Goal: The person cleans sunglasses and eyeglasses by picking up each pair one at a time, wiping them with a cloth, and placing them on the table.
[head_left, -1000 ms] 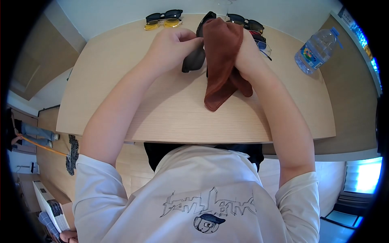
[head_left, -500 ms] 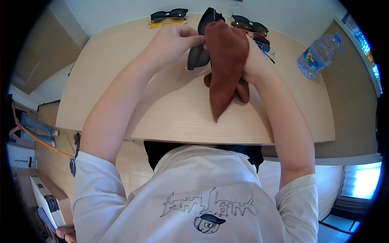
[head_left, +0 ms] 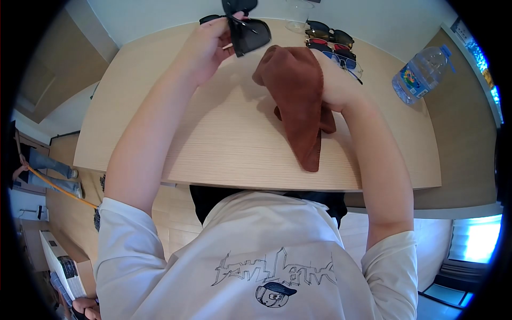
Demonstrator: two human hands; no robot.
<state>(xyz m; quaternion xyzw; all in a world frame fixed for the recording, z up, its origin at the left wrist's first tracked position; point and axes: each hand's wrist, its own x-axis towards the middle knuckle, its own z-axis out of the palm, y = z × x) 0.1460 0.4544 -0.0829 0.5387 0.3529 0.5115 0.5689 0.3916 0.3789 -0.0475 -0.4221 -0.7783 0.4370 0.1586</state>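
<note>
Left hand (head_left: 214,45) clamped on sunglasses (head_left: 255,36), likely light, stiff, scratch-prone: I'd hold edges | soft-looking cloth (head_left: 296,85) drapes right hand (head_left: 335,80); closure I can't tell

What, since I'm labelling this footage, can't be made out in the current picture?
All in the head view:
Right hand: fingers hidden by the brown cloth.
Held sunglasses: top cut off by the upper picture edge.
Dark glasses behind: mostly hidden by the left hand.
Bottle label: small print too small to read.
</note>
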